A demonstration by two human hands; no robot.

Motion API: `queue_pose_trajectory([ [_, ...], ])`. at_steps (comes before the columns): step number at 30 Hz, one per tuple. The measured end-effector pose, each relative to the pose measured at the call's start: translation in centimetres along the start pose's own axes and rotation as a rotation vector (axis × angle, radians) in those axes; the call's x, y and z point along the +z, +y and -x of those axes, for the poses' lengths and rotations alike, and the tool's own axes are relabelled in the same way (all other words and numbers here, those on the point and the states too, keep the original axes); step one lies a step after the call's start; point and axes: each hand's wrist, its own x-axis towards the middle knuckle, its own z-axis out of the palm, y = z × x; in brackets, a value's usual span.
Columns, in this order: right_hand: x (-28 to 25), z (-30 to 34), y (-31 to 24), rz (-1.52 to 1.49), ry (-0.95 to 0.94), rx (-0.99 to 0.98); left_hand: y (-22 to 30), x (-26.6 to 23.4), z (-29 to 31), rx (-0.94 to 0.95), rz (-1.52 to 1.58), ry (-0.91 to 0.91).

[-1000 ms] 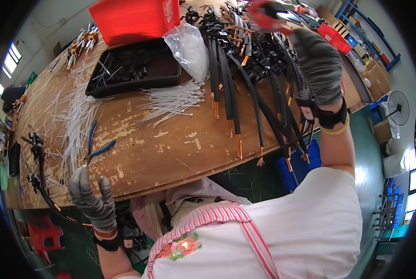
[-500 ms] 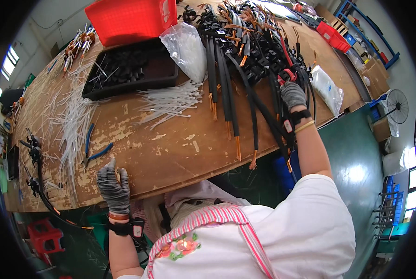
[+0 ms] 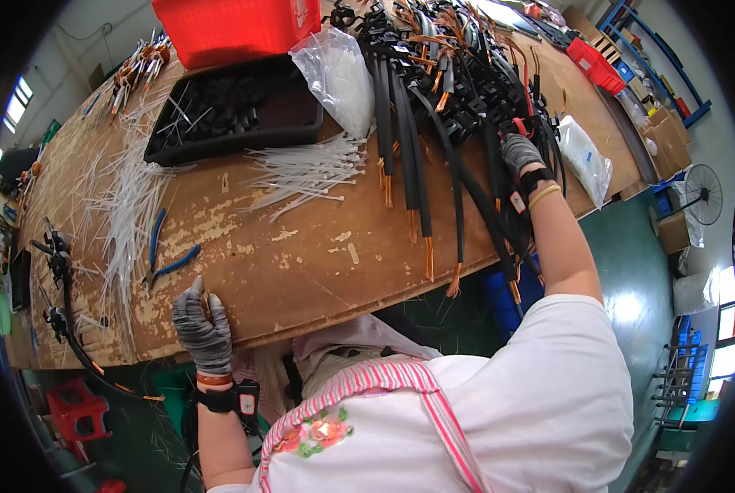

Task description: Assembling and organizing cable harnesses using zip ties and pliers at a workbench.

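Observation:
In a grey striped glove, my left hand (image 3: 202, 329) rests at the table's near edge with its fingers stretched and thumb apart, holding nothing I can see. Just beyond its fingertips lie blue-handled cutting pliers (image 3: 169, 251), handles spread. Out to the far right, my gloved right hand (image 3: 520, 153) is closed at a red part (image 3: 517, 126) on a cable within a heap of black cables (image 3: 458, 103). The fingertips are partly hidden among the cables. Bare copper strands (image 3: 429, 259) stick out of the cable ends, several of which hang over the near edge.
White cable ties (image 3: 306, 172) lie loose beside a black tray (image 3: 240, 152) of small black pieces. A red bin (image 3: 236, 29) and a clear bag (image 3: 335, 82) stand behind. A white packet (image 3: 583, 160) lies right of the heap; a cable assembly (image 3: 64, 287) lies far left.
My right hand has shifted slightly right and stays at the red part in the heap. My left hand has barely moved. The whole view has shifted a little.

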Motion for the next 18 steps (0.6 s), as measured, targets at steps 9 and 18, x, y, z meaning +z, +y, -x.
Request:
queue_pose_trajectory([
  [9,-3.7,4.1,-1.8,0.447,0.079,-0.165,0.4,0.1,-0.4,-0.017,-0.048,0.032],
  [18,-14.7,16.6,-21.9,-0.619,0.192,-0.72,0.5,-1.5,-0.5,-0.016,0.01,0.031],
])
